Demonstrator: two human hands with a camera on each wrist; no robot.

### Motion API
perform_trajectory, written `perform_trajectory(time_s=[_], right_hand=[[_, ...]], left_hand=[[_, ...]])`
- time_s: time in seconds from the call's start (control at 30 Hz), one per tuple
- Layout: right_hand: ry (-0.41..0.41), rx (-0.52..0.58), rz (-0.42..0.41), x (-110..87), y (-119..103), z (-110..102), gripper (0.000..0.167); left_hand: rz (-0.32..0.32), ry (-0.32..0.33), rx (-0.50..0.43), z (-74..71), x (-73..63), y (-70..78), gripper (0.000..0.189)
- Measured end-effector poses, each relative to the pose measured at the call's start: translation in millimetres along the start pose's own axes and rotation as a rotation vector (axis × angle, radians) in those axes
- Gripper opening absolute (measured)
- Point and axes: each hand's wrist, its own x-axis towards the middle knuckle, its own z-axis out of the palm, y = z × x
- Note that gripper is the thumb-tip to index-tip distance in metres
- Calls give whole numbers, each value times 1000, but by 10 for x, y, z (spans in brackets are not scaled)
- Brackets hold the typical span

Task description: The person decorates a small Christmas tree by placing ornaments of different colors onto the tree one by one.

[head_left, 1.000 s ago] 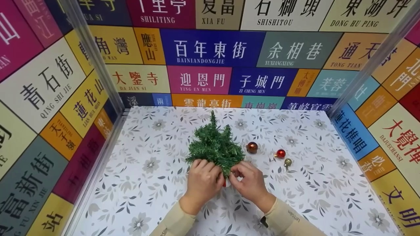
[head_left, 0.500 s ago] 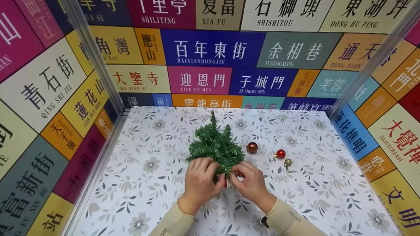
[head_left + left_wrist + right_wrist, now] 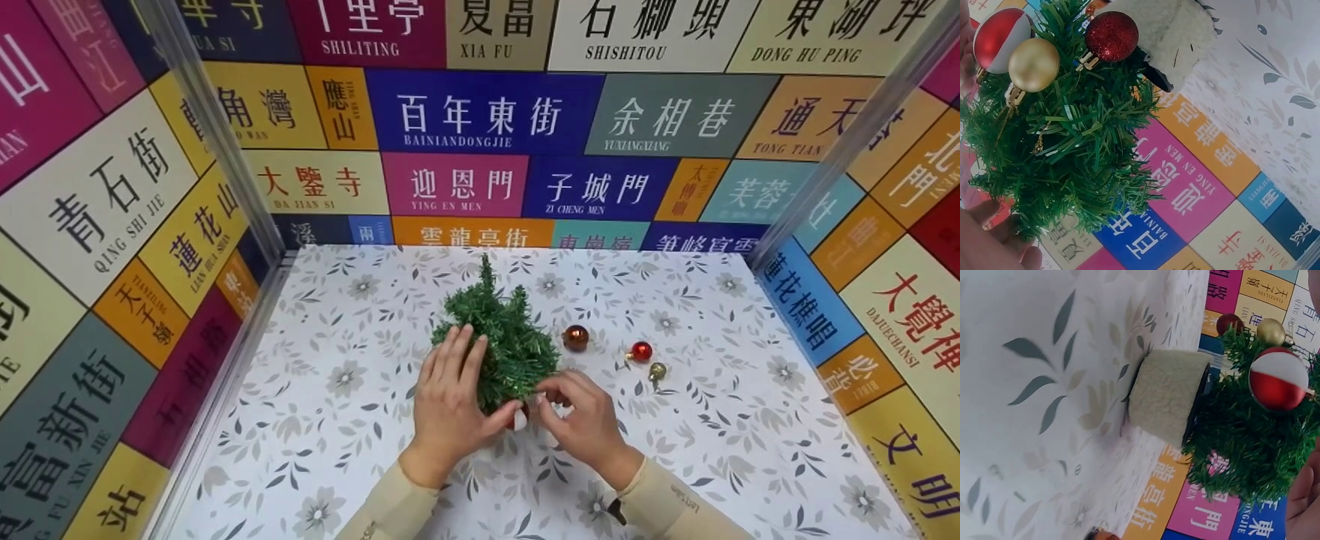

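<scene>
Basically, L hand point(image 3: 448, 405) straight-fingered against tree point(image 3: 517, 341), released, R hand point(image 3: 589, 420) curled alongside, can't tell grip

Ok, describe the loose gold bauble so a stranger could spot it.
Find the green tree on the patterned table. Right of it in the head view lie a brown bauble, a red bauble and the gold bauble. It sits lowest, the only gold one.

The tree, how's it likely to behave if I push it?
The tree will probably give at its edges, since its branches look thin and bristly. A high push might tip it, as the branches spread wider than the pale base. Its red-and-white ball looks glossy, so may feel slippery.
</scene>
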Motion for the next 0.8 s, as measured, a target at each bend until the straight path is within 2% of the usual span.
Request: perform_trajectory(time_s=[0.23, 0.53, 0.67, 0.8], right_hand=[[-13, -79, 42, -215, 270, -151, 18], [-173, -217, 210, -545, 658, -313, 21], [-237, -231, 284, -602, 781, -378, 22], [-247, -264, 384, -621, 914, -474, 23]], left_hand=[[-36, -42, 56, 1, -2, -1, 94], [-67, -80, 61, 6, -2, 0, 95], [-68, -81, 79, 14, 3, 6, 93], [-68, -85, 74, 14, -4, 9, 92]])
